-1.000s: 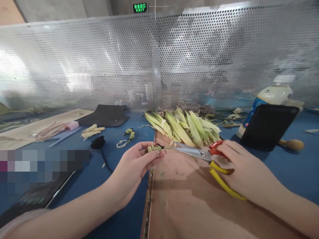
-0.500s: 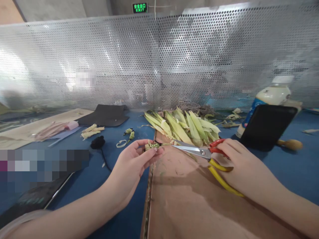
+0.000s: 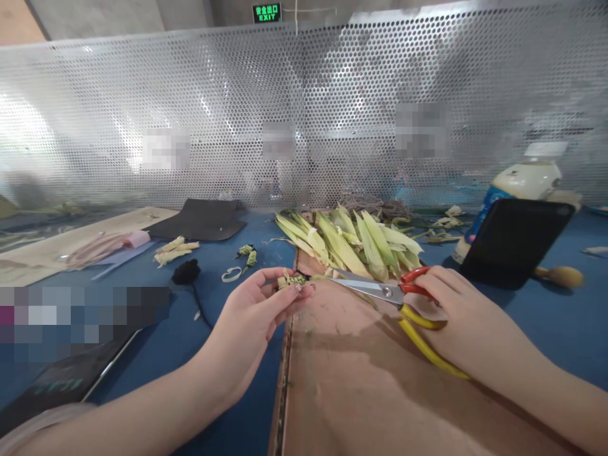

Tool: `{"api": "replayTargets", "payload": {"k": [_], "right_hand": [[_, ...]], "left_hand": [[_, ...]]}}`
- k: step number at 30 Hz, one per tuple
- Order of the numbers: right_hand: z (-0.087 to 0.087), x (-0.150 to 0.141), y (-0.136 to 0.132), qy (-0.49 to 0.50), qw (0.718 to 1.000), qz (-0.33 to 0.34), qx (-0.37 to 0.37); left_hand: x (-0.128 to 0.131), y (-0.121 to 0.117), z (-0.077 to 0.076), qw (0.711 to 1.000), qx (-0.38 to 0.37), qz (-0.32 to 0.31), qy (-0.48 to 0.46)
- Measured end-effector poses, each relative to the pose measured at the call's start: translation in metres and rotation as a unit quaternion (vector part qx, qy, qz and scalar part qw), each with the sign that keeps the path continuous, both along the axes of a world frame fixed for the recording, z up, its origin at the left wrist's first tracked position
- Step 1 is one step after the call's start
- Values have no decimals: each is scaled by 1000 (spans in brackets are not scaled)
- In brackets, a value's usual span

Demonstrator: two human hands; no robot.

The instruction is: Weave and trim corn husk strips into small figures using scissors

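Observation:
Between the thumb and fingers of my left hand [image 3: 261,304] is a small braided piece of corn husk [image 3: 293,279], green and cream with dark strands. A thin end sticks out of it to the right. My right hand [image 3: 456,316] grips scissors [image 3: 387,292] with one red and one yellow handle. Their blades point left, the tips close to the husk's thin end; I cannot tell whether they touch it. Behind both hands lies a pile of pale green corn husks [image 3: 351,244]. Small braided pieces [image 3: 249,254] rest on the blue table left of the husks.
Under my hands lies a brown wooden board [image 3: 342,380]. At right a black phone [image 3: 515,244] leans against a bottle [image 3: 527,180]. To the left are a black pompom [image 3: 186,272] on a stem, dark sheets [image 3: 197,220] and pink cord [image 3: 97,250]. A perforated metal screen [image 3: 237,95] stands behind.
The scissor blades look slightly closer together than before. Both hands have hardly moved, and the left still holds the braided husk.

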State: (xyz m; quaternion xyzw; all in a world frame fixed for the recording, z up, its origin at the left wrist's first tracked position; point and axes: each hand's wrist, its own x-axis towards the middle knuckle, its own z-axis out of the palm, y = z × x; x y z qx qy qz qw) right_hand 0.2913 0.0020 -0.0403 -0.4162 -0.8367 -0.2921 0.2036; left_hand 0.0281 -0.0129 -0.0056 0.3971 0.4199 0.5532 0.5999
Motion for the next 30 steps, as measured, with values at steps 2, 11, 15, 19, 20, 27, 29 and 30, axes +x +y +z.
{"api": "replayTargets", "payload": {"k": [2,11,15,19,20,27,29,30], "right_hand": [[-1,0,0,-5,1000,5,1],[-1,-1,0,-1,1000,10,11],[0,-2,0,2,1000,2,11],[0,-2,0,-5,1000,2,15],[0,-2,0,-6,1000,4,18],[-1,0,0,4,1000,12,10],[-1,0,0,7,1000,10,9],[-1,0,0,7,1000,11,9]], "left_hand": [[0,1,0,1000,-2,1,0],[0,0,-1,1000,1,1,6],[1,1,-1,1000,-2,-2,18],[0,2,-1,1000,-3,-2,19],[0,2,-1,1000,-4,-1,17],[1,0,0,1000,-5,6,12],[1,0,0,1000,-5,5,15],[1,0,0,1000,-5,5,17]]}}
